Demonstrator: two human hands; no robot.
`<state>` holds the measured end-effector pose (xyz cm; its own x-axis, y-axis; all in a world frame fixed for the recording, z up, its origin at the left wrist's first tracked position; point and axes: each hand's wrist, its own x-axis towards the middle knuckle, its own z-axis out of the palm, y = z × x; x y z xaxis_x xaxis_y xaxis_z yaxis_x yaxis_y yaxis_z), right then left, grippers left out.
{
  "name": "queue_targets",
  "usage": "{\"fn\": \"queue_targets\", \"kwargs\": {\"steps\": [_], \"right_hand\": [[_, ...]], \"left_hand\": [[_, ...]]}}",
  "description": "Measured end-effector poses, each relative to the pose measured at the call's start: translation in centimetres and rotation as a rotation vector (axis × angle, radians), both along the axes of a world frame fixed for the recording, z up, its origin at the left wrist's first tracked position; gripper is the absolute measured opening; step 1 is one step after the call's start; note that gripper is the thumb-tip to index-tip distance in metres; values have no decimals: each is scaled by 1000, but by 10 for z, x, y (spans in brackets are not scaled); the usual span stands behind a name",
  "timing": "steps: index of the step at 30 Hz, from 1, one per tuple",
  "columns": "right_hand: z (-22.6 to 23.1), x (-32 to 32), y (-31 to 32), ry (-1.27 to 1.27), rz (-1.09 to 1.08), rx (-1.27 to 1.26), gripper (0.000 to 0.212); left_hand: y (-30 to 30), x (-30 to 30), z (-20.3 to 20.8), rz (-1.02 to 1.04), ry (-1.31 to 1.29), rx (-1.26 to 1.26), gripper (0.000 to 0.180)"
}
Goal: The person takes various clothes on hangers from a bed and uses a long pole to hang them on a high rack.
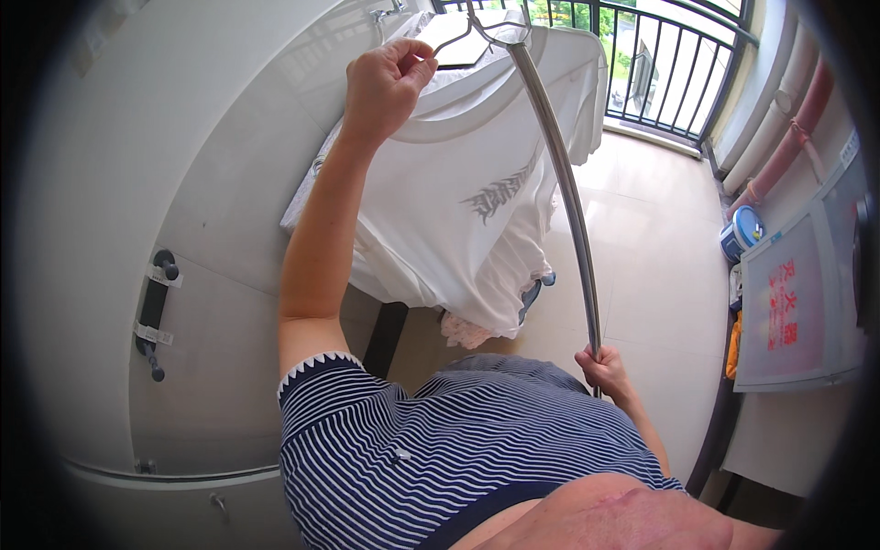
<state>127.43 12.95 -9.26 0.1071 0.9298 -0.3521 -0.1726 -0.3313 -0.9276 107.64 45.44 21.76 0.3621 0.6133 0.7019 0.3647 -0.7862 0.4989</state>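
Observation:
At the upper middle, my left hand [390, 84] is raised and closed, its thumb and fingers pinching one side of a thin wire clothes hanger [456, 38]. A white T-shirt [431, 197] with a grey print hangs spread out below it. My right hand [603, 368], low at the right, is wrapped round a long metal pole [570, 192]. The pole slants up past the shirt's right side. Its forked top end meets the hanger near the hook; whether the hook sits in the fork I cannot tell.
Behind the shirt is a tap [390, 11]. Pink fabric [466, 330] shows below the shirt. A black railing [660, 87] stands at the far right, with red pipe [807, 110], a blue bucket [741, 231] and a pale cabinet [811, 302] nearer. A dark handle [156, 312] is at left.

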Motion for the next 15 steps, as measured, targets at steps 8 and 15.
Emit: {"fn": "queue_targets", "kwargs": {"steps": [8,15], "right_hand": [[13,2,18,-10,-171,116,38],[54,34,46,71,-275,244,23]], "left_hand": [[7,33,51,19,154,150,13],[-15,106,60,-15,-266,1018,14]]}}
